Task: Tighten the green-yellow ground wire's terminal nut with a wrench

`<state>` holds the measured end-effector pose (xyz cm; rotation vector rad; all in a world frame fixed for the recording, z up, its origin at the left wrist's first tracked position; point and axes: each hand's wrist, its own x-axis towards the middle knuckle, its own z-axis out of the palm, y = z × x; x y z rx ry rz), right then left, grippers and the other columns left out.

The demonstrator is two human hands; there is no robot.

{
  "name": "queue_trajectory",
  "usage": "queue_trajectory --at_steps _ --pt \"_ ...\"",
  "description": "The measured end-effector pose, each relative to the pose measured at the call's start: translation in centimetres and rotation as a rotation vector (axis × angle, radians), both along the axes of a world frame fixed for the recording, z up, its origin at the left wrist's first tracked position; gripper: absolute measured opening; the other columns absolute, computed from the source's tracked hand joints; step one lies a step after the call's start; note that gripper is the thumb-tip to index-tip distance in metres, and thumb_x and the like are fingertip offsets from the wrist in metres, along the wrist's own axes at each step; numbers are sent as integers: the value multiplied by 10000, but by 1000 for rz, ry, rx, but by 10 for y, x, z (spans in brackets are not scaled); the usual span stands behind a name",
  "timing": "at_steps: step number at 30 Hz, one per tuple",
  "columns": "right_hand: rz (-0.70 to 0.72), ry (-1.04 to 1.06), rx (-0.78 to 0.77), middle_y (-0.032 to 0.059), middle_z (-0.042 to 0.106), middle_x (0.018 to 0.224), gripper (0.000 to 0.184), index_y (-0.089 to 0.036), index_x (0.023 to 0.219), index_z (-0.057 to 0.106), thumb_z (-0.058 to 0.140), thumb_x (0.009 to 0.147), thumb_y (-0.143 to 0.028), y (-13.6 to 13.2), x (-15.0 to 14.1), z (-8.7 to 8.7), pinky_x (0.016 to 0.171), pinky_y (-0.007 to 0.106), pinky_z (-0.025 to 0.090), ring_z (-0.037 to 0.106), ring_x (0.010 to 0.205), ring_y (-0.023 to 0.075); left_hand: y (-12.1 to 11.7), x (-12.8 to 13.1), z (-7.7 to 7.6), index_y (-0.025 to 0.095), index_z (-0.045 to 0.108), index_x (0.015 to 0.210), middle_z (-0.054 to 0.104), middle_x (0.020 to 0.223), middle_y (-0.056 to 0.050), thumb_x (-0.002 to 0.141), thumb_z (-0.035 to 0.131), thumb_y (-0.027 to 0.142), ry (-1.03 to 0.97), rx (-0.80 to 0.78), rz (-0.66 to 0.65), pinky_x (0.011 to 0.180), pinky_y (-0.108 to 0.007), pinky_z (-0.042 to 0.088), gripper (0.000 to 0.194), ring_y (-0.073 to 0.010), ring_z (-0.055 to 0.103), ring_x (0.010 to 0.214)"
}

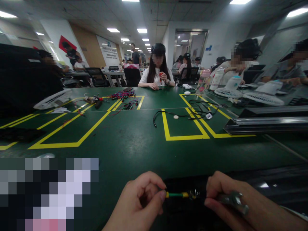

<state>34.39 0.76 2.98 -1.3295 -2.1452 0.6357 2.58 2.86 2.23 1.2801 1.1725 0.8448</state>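
My left hand pinches one end of a short green and yellow wire between thumb and forefinger. At the wire's other end are small shiny metal parts, ring-like in outline, in the gap between my hands. A metal open-ended wrench lies across my right hand, its jaw sticking out on the near side. The thumb and forefinger of that hand close together just right of the metal parts; anything between their tips is hidden. Beneath both hands is a dark, glossy surface.
Yellow tape outlines mark the green table. Black cables and a small white disc lie ahead, metal profiles to the right. A bundle of coloured wires lies further back. A person sits opposite.
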Motion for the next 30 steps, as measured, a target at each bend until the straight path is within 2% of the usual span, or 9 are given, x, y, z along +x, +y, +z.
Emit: queue_trajectory --at_steps 4,6,10,13,16,20,25,27,30 --pt "44 -6 38 -64 825 808 221 -352 1005 716 685 1200 -253 0 1 -3 574 247 579 762 587 198 0 0 0 235 875 975 745 637 53 982 988 338 -4 3 6 664 -282 413 154 -184 615 624" --pt "74 -13 40 -62 840 825 220 -348 1008 727 680 1179 -218 3 0 2 587 250 574 766 604 195 0 0 0 234 883 974 752 636 50 974 997 348 -4 4 4 663 -280 420 161 -184 617 619" --pt "135 -74 -67 -65 826 779 232 -328 933 707 713 1118 -187 14 -9 32 543 246 517 711 570 183 0 -1 0 234 895 973 787 661 27 976 994 361 15 10 14 672 -284 453 160 -201 664 648" --pt "158 -247 -180 -31 895 879 197 -313 951 722 748 1102 -189 23 -17 59 635 277 570 823 696 224 0 -2 -1 242 888 967 803 672 17 979 990 364 31 24 19 672 -290 460 160 -212 676 665" --pt "239 -371 -206 -17 927 958 212 -301 1003 746 800 1088 -115 29 -19 74 688 288 584 874 772 246 0 -3 -3 240 895 977 807 673 15 992 982 364 42 24 16 671 -289 443 151 -205 656 653" --pt "374 -414 -107 -47 849 875 327 -291 972 728 828 937 19 35 -16 71 607 254 483 753 649 196 0 -3 -4 242 905 989 804 668 18 998 995 377 34 11 14 681 -286 438 162 -200 648 644" --pt "433 -376 -66 -38 844 960 400 -301 1040 785 787 794 15 39 -14 58 664 273 497 716 707 207 -1 -4 -4 252 900 984 791 662 27 988 1021 364 22 12 20 683 -286 458 165 -200 659 639" --pt "409 -386 -77 -41 840 946 383 -301 1025 771 796 816 19 39 -15 60 646 273 476 711 697 205 -1 -4 -4 247 904 979 792 662 23 988 1025 364 22 13 21 681 -279 457 169 -197 659 638" --pt "291 -328 -180 -42 862 911 271 -304 990 737 822 1007 -48 38 -13 71 644 269 513 775 712 216 0 -4 -5 239 914 976 793 657 15 986 1033 382 23 16 27 670 -271 451 187 -196 656 640"
